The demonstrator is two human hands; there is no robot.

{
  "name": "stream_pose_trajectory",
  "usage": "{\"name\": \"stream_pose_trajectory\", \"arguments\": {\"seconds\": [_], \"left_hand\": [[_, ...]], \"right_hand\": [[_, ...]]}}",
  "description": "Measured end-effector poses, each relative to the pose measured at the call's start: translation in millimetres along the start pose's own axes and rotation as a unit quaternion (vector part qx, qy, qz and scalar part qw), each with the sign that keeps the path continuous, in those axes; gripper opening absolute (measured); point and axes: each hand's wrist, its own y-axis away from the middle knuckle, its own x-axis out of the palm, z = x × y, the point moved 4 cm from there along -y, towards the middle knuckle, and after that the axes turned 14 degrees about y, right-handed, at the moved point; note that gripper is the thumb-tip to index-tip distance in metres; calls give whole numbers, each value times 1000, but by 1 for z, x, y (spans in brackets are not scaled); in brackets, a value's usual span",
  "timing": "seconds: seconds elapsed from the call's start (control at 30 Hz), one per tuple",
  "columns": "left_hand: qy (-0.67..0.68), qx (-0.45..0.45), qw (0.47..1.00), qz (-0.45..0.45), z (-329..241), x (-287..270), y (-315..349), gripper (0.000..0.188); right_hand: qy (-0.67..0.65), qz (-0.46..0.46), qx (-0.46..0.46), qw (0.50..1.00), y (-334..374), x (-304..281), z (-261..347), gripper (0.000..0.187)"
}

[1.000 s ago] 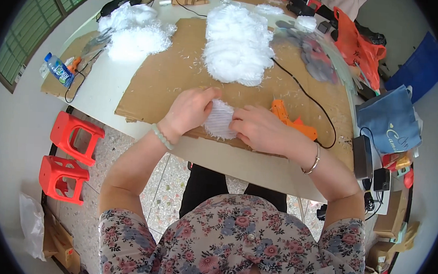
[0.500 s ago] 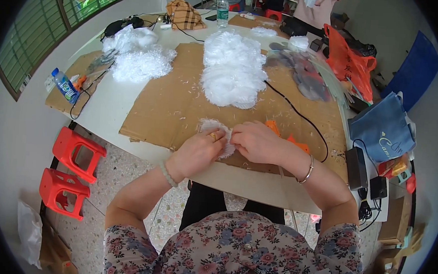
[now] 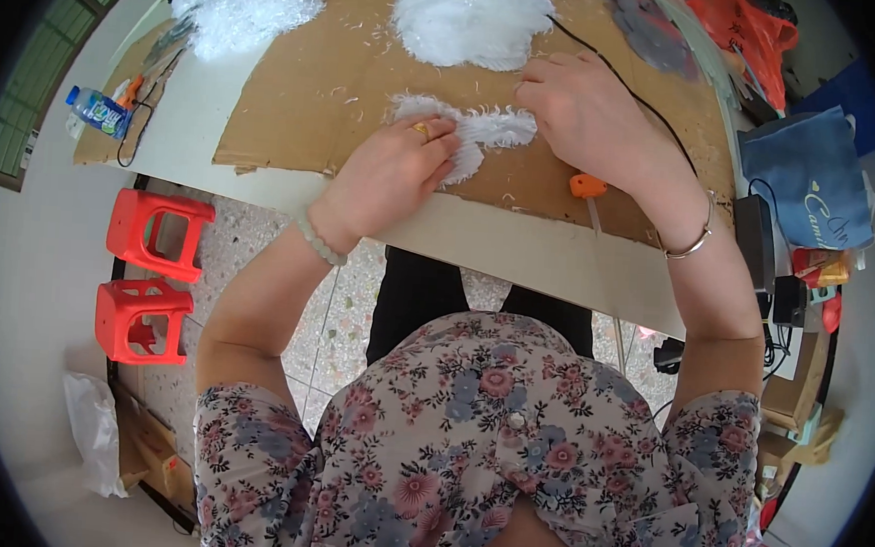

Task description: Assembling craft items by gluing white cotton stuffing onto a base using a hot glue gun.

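Observation:
My left hand lies on a white fringed, ribbed piece at the near edge of the cardboard sheet. Its bent fingers pin the piece down, and part of it is hidden under them. From there a white fringed strip stretches right to my right hand, whose fingertips pinch its end. Just under the right wrist rests an orange glue gun, mostly covered by the hand and forearm. A clear stick pokes from it past the table edge.
Beyond my hands is a stack of white fringed pieces on the cardboard. A pile of shiny white strands is at the left, near a bottle. A black cable crosses the right side. Red stools stand at left.
My right hand has moved right, away from the left one, and the fringed strip now spans between them. The head view has tipped down towards my body.

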Motion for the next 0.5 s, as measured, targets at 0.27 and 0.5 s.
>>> {"name": "stream_pose_trajectory", "arguments": {"seconds": [0.27,0.5], "left_hand": [[35,-19,999,-7,-5,0,2,23],[0,0,1000,-15,-2,-3,0,30]], "right_hand": [[-1,-45,-19,999,11,28,31,7],[0,82,-44,996,22,7,28,6]]}}
